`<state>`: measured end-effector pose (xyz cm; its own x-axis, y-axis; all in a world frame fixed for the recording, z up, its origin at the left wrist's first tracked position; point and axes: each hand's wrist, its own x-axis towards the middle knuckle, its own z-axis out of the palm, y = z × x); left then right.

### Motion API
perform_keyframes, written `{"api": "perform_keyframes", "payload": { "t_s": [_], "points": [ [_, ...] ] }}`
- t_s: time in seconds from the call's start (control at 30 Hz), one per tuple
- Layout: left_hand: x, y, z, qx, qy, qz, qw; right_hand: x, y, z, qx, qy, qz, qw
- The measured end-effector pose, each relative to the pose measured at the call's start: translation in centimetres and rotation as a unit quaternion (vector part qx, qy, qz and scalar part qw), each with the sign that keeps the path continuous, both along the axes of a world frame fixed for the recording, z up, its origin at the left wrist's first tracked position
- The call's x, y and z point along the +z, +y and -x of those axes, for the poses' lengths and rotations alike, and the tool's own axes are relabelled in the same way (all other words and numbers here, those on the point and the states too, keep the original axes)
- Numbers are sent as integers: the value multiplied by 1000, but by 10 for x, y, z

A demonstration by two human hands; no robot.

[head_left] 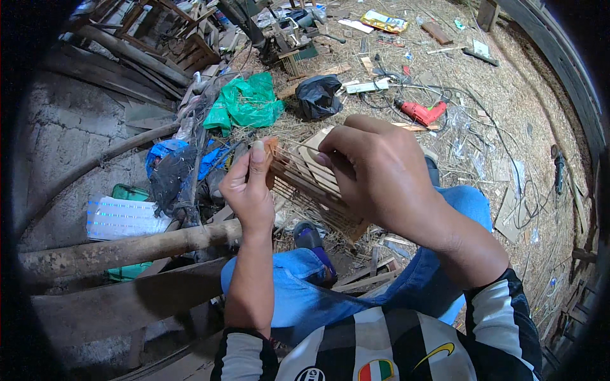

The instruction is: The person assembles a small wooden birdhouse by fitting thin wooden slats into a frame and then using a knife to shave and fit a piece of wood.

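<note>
Clearly, the left hand (248,193) clamps the slatted wooden frame (304,182) by its end edge; the right hand (381,168) pinches a thin stick (307,147), shaving-strewn floor (537,95) spreading rightward.

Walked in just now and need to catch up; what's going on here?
A person in a striped shirt holds a slatted wooden frame by one end in the left hand; the right hand is curled over it, partly hiding it. A red drill, black bag and green bag lie beyond on the littered ground.
</note>
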<state>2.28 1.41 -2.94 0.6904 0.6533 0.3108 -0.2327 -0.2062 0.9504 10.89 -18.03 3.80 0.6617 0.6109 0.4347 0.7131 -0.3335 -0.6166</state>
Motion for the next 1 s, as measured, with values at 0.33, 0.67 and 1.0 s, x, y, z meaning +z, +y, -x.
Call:
{"api": "perform_keyframes", "payload": {
  "t_s": [0.33,0.67,1.0],
  "points": [
    [-4,0,0,-2,20,-33,999,-15,10,18,-20,-80,62,995],
    [-7,0,-1,9,34,-57,998,-16,12,12,0,-53,75,996],
    [-2,-6,-1,3,27,-47,999,-17,12,11,4,-41,73,996]
  ]
}}
